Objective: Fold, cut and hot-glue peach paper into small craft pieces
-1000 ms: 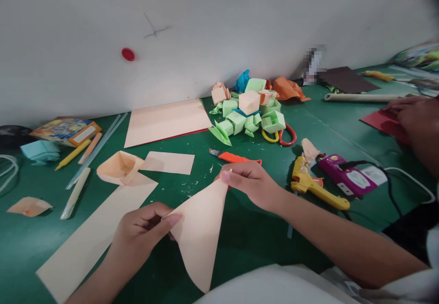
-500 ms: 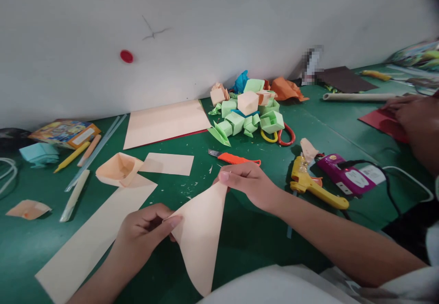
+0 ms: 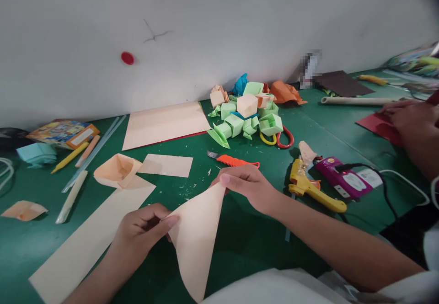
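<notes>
A pale peach sheet of paper (image 3: 197, 242) is stretched between my two hands, curving down toward my body. My left hand (image 3: 146, 231) pinches its left edge, thumb on top. My right hand (image 3: 248, 187) pinches its upper right corner between thumb and fingers. Just beyond the right hand lies an orange box cutter (image 3: 235, 160) with its blade out. Left of the paper, a long peach strip (image 3: 92, 240) lies on the green table, partly under my left forearm. A folded peach paper box (image 3: 118, 170) and a small paper rectangle (image 3: 167, 165) sit at its far end.
A heap of folded paper pieces (image 3: 245, 112) stands by the wall, scissors handles (image 3: 284, 137) beside it. At right are a yellow glue gun (image 3: 308, 187), a purple power strip (image 3: 343, 176) and another person's hand (image 3: 414, 125) on red paper (image 3: 380, 128). Peach sheets (image 3: 168, 125) lie behind.
The view has shifted slightly, so things on the table appear a little lower and farther left. Both hands keep the same pinch on the paper.
</notes>
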`<state>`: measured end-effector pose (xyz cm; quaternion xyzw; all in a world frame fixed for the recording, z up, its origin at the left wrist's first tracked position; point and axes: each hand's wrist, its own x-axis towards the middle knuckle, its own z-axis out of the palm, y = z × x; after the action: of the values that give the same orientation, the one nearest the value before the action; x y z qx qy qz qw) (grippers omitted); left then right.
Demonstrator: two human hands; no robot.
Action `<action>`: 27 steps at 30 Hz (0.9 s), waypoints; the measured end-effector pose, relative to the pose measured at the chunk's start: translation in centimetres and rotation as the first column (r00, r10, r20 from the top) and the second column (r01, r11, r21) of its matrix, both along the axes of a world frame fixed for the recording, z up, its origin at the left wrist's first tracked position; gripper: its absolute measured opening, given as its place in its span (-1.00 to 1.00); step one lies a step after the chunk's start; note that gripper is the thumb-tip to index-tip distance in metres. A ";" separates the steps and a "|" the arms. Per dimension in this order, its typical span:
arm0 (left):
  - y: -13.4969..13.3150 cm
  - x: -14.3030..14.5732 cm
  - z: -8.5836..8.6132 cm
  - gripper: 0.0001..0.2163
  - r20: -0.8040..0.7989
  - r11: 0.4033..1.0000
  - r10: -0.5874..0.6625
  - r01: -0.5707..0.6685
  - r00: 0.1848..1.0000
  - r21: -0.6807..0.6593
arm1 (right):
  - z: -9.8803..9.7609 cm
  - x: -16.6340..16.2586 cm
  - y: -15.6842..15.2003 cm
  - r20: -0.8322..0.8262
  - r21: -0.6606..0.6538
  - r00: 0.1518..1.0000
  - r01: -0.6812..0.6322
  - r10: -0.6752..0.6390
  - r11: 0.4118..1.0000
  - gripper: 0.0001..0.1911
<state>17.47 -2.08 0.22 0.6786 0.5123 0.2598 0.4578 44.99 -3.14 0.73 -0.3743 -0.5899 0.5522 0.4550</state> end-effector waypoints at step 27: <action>0.5 -0.7 -1.2 -0.65 0.010 0.998 0.053 -0.053 0.999 -0.031 | 0.3 -0.3 -0.1 0.239 -0.019 0.966 0.100 -0.093 0.995 -0.66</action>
<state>16.74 -1.61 -0.95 0.6562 0.5317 0.2675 0.4638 44.66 -3.26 1.06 -0.4731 -0.6127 0.4894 0.4016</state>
